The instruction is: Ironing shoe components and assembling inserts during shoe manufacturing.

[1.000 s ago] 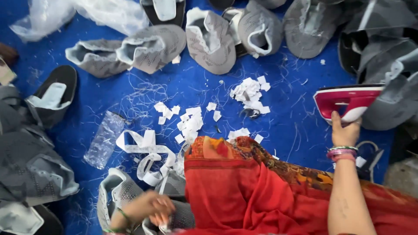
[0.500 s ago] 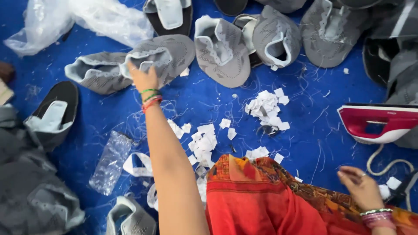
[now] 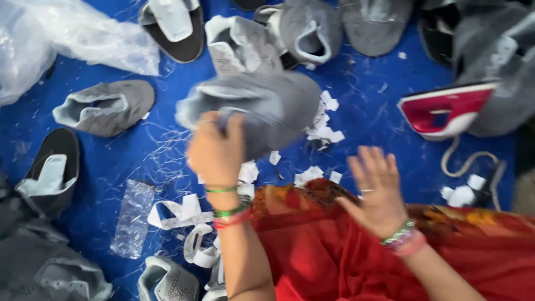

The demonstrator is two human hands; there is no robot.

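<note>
The right hand (image 3: 378,192) hovers open above the red cloth (image 3: 356,251), fingers spread, holding nothing. At its ten o'clock, the left hand (image 3: 216,149) pinches the edge of a grey shoe upper (image 3: 267,106), lifted clear of the blue mat (image 3: 128,145). White paper scraps (image 3: 325,125) lie just under the upper's right end. Farther off, at two o'clock, a red-and-white iron (image 3: 446,108) rests on the mat.

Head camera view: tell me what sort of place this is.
Likely a small shoe-making or finishing work area on the floor. Grey shoe uppers lie scattered over a blue mat, the left hand lifts a grey upper, and a red iron sits among paper scraps.
</note>
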